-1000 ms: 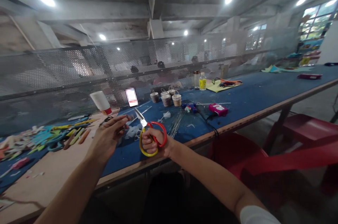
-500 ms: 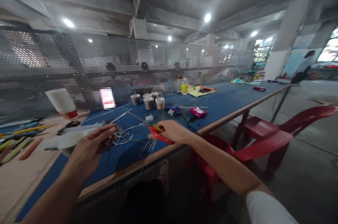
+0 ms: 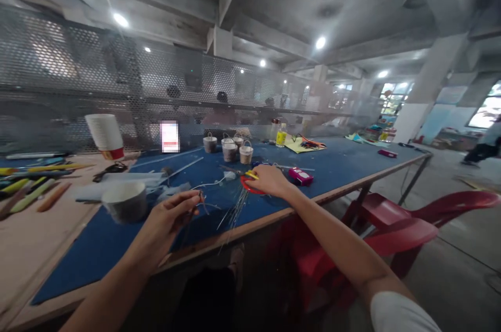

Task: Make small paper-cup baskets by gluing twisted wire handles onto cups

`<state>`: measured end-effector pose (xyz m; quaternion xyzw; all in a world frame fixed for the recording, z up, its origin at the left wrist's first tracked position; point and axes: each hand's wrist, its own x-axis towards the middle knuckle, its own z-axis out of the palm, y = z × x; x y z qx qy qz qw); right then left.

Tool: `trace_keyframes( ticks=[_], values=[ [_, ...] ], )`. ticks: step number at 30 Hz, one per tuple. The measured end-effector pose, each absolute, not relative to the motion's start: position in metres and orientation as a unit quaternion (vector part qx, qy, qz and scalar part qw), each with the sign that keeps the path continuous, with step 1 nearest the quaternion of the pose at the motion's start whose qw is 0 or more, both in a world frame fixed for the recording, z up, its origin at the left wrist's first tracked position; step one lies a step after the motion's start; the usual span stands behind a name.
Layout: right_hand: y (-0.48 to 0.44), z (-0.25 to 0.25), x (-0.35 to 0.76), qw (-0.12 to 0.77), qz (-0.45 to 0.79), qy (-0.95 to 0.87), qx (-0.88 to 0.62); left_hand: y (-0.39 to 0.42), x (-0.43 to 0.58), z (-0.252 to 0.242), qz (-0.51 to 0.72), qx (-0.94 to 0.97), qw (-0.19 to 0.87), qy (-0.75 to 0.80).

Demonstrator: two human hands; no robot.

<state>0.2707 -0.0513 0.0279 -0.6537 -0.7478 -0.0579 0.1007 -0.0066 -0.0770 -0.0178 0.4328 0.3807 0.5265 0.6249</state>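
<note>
My left hand (image 3: 172, 217) is raised over the near part of the blue table top (image 3: 86, 264), thumb and fingertips pinched together on something thin and small that I cannot make out. My right hand (image 3: 272, 181) grips scissors (image 3: 253, 187) by their red and yellow handles, low over the table, blades pointing left. Just below the scissors, a bundle of thin wires (image 3: 235, 212) lies across the table's front edge. A white cord (image 3: 213, 184) runs between the hands. Left of my left hand stands a pale bucket-shaped cup (image 3: 124, 201).
Several small handled buckets (image 3: 229, 151) stand beyond the scissors. A magenta box (image 3: 300, 176) and a yellow bottle (image 3: 281, 136) are to the right. Stacked paper cups (image 3: 105, 136) and carving-type tools (image 3: 33, 195) lie left. Red chairs (image 3: 391, 233) stand at the right; a mesh partition (image 3: 188, 79) runs behind.
The view has shifted slightly. My right hand has moved the scissors away from me and rightward, lower over the table. My left hand has come rightward, still pinched.
</note>
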Motion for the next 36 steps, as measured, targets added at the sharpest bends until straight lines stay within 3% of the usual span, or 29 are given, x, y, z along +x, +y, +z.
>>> trace_keyframes(
  ticks=[14,25,29,32,36],
  values=[
    [0.094,0.011,0.145,0.123,-0.003,-0.734,-0.668,-0.108,-0.028,-0.029,0.489,0.439,0.662,0.362],
    [0.080,0.017,0.130,0.211,0.020,-0.734,-0.646,-0.099,-0.036,-0.031,0.512,0.413,0.659,0.363],
    [0.023,0.024,0.132,0.237,0.129,-0.791,-0.549,-0.103,-0.039,-0.026,0.543,0.400,0.627,0.390],
    [-0.039,0.022,0.137,0.309,0.396,-0.787,-0.358,-0.112,-0.037,-0.019,0.578,0.400,0.600,0.381],
    [-0.103,0.016,0.141,0.367,0.461,-0.739,-0.327,-0.127,-0.030,-0.013,0.606,0.420,0.564,0.373]
  ],
)
